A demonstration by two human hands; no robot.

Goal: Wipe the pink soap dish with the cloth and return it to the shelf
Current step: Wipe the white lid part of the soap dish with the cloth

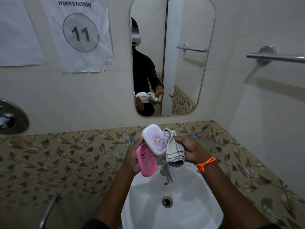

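Above the white washbasin (194, 210), the left hand (132, 156) grips the pink soap dish (146, 160) and its white lid (154, 139); the right hand (189, 150) clutches a striped cloth (174, 150) touching the lid's edge.

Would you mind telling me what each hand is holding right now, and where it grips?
The left hand grips the pink plastic soap dish with its white lid by their left edges; the right hand grips the striped cloth mid-length.

- Single head-worn view, looking forward and down over the sink (171, 217), close above it.
- It faces the wall mirror (171, 55) at the sink's far edge.
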